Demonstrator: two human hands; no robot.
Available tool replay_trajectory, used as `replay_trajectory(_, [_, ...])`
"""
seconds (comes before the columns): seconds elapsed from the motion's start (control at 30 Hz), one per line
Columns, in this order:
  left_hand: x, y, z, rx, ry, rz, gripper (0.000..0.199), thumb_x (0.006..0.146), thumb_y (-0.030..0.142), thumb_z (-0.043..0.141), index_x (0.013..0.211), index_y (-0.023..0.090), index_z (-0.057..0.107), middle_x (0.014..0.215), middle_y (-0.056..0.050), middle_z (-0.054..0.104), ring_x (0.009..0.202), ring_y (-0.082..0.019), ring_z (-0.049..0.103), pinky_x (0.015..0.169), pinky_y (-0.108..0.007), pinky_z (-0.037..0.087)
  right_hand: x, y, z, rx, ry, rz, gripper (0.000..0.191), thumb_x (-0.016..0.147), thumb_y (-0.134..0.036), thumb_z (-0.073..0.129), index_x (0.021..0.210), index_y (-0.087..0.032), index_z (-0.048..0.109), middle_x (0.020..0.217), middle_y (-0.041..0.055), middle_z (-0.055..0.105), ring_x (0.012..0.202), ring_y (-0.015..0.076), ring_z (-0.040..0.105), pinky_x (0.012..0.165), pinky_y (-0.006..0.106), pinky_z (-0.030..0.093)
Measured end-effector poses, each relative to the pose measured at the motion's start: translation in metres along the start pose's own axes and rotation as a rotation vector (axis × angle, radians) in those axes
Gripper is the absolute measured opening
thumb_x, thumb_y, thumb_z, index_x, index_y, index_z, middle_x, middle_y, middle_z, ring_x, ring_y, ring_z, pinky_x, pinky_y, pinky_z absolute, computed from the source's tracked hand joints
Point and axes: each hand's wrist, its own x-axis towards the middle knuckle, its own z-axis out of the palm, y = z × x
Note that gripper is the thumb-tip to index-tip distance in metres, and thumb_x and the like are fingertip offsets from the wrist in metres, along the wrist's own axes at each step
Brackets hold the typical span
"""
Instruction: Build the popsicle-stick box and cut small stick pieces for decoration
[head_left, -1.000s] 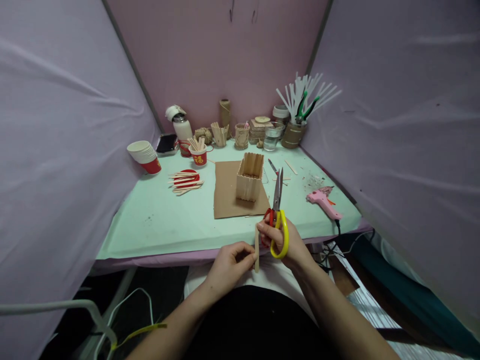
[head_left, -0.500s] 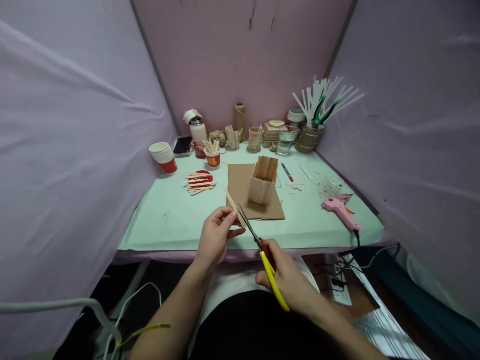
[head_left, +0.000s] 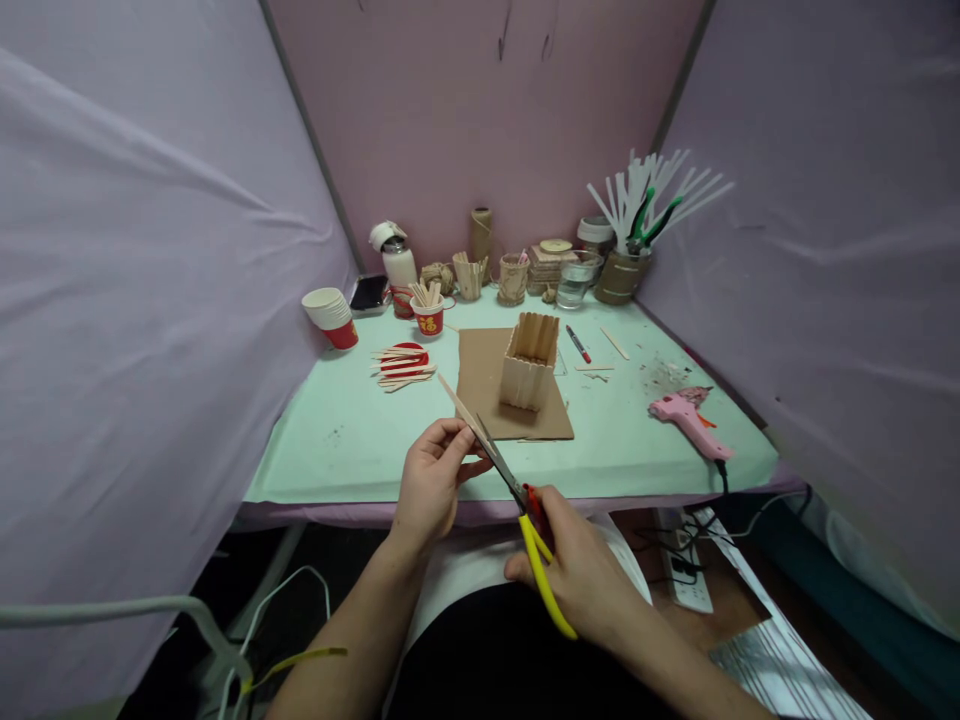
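Observation:
My left hand (head_left: 433,478) pinches a flat wooden craft stick (head_left: 454,398) between thumb and fingers, its free end pointing up and left. My right hand (head_left: 574,560) is closed round the yellow handles of a pair of scissors (head_left: 504,468). Their blades lie along the stick near my left fingertips; whether they are cutting into it I cannot tell. Just beyond stands an open box made of craft sticks (head_left: 527,375), upright on a piece of brown cardboard (head_left: 480,365).
Several sticks lie across a red disc (head_left: 405,360) at the left, near stacked paper cups (head_left: 330,315) and a cup of sticks (head_left: 429,318). Right of the box are a marker (head_left: 578,344) and a pink glue gun (head_left: 690,425). A glass of water (head_left: 574,282) stands behind.
The craft stick has tilted further left, and the scissor blades have come more nearly in line with it. The whole view has shifted slightly.

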Motion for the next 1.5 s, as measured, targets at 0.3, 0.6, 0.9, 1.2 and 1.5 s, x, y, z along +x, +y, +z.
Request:
replay_trajectory(0.3, [-0.002,0.002,0.001,0.007,0.012,-0.007,0.026,0.068,0.034,0.078,0.076,0.015,0.062,0.070,0.002,0.062,0.067,-0.009,0.060,0.062,-0.023,0.057,0.000,0.004,0.000,-0.030,-0.012,-0.021,0.040,0.073,-0.044,0.069,0.096,-0.023,0.045,0.083,0.0005,0.056,0.074,0.0197,0.050,0.063,0.027,0.032])
replay_trajectory(0.6, [-0.002,0.004,0.000,0.007,-0.004,-0.017,0.025,0.068,0.034,0.077,0.076,0.015,0.062,0.071,0.002,0.062,0.067,-0.009,0.059,0.063,-0.023,0.057,0.000,0.008,0.000,-0.023,-0.020,-0.027,0.042,0.072,-0.043,0.068,0.099,-0.023,0.044,0.086,0.0009,0.056,0.076,0.0195,0.051,0.064,0.027,0.034])
replay_trajectory(0.9, [-0.004,0.003,0.002,0.009,0.012,-0.022,0.027,0.067,0.035,0.078,0.076,0.015,0.062,0.072,0.002,0.061,0.068,-0.009,0.059,0.064,-0.023,0.056,-0.004,0.006,-0.001,-0.028,-0.016,-0.024,0.039,0.072,-0.037,0.068,0.100,-0.022,0.045,0.085,0.0008,0.057,0.077,0.0198,0.052,0.064,0.028,0.034])
replay_trajectory(1.2, [-0.004,0.005,0.003,-0.001,0.000,-0.042,0.029,0.065,0.035,0.079,0.075,0.015,0.061,0.070,0.002,0.061,0.066,-0.008,0.058,0.064,-0.024,0.056,-0.003,0.008,0.003,-0.022,-0.004,-0.076,0.028,0.078,-0.039,0.063,0.091,-0.023,0.045,0.077,-0.0016,0.056,0.067,0.0173,0.049,0.058,0.026,0.030])
replay_trajectory(1.5, [-0.007,0.006,0.004,0.009,-0.011,-0.046,0.026,0.068,0.034,0.077,0.076,0.015,0.061,0.070,0.002,0.062,0.067,-0.008,0.060,0.064,-0.023,0.056,-0.005,0.010,0.004,-0.018,0.052,-0.093,0.022,0.084,-0.039,0.058,0.081,-0.024,0.043,0.071,-0.0019,0.057,0.064,0.0172,0.052,0.059,0.025,0.034])
